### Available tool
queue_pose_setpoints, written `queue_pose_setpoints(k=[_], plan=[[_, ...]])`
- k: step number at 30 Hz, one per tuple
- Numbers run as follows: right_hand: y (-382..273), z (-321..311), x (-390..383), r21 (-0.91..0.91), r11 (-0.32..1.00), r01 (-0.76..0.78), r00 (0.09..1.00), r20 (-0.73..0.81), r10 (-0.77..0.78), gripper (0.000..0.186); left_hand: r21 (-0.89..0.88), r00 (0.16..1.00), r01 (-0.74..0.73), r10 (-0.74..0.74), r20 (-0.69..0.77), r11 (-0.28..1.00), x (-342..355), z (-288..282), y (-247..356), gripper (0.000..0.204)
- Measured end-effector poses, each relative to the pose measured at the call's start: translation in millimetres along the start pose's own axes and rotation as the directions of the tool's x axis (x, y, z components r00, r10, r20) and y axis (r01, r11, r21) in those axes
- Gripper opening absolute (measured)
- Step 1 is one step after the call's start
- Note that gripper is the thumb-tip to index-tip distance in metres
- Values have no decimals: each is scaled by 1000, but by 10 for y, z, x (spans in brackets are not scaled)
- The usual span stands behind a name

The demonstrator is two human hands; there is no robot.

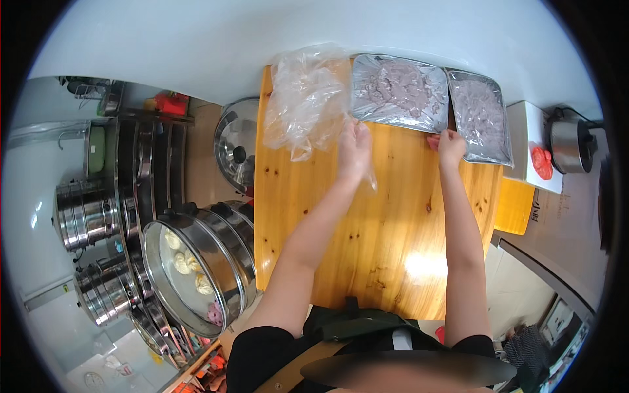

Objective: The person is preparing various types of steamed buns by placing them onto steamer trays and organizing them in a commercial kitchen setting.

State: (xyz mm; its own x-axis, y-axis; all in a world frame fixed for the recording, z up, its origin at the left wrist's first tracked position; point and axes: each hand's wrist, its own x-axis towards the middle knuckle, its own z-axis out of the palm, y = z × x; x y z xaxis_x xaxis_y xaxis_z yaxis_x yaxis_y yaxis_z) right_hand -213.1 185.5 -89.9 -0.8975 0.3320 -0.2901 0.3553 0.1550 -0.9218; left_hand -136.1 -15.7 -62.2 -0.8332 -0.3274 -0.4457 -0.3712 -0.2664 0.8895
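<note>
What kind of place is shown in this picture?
Probably a commercial kitchen for steamed buns: round stainless-steel steamer trays holding pale dumplings, two rectangular metal trays of pinkish filling under clear film, and a long wooden worktable.

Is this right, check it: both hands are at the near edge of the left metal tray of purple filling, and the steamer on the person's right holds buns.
Not quite. The steamer with buns stands on the person's left, not right, as the head view shows. The rest holds: the left hand and right hand are both at the near edge of the left metal tray of purple filling, which is covered with clear film.
</note>
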Motion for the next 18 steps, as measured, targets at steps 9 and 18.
queue_pose_setpoints(k=[9,18], plan=[[453,-388,-1055,86,995,-40,980,200,22,29,682,778,167,329,-535,712,503,-1537,764,49],[353,-541,-1801,40,986,-162,876,466,125,26,-134,965,94,-124,-231,986,615,-1531,63,32]])
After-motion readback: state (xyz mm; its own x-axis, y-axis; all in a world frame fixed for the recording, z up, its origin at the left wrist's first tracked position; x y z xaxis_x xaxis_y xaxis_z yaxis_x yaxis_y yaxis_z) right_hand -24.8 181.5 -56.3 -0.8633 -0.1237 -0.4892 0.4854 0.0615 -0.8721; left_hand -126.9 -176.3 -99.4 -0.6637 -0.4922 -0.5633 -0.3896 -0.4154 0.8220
